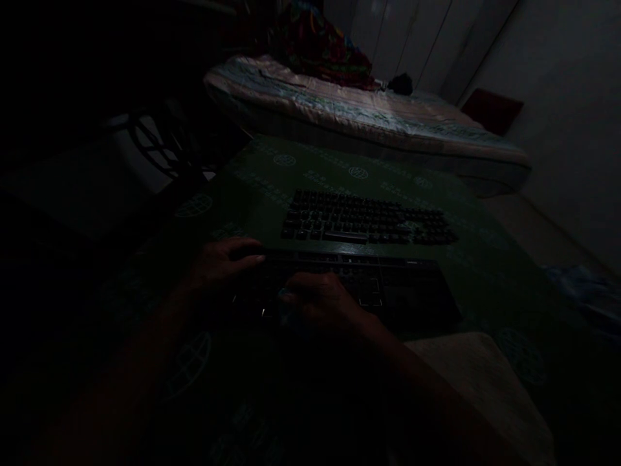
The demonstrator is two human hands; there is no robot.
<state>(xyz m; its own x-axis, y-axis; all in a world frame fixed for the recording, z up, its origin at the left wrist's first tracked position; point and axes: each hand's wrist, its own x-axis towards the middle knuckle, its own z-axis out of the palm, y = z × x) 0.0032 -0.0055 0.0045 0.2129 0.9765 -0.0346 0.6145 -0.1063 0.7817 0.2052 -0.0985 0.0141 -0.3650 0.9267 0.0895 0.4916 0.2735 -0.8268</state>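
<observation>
Rests the left hand point(226, 260) at the upper left edge of a long black plastic keyboard base point(420, 291) just below frame centre; cannot tell whether gripping. Holds a bluish item point(289, 309), too dim to identify, in the tightly curled right hand point(323, 301), below black plastic keycaps point(369, 219) in rows.

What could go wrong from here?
The keycaps lie loose just beyond the keyboard base; a slip of the right hand, which seems to hold a bluish item too dark to identify, could scatter them.
The left hand is at the base's left end only, so the right end might swing.
In light this dim, misplaced keycaps could go unnoticed.
</observation>
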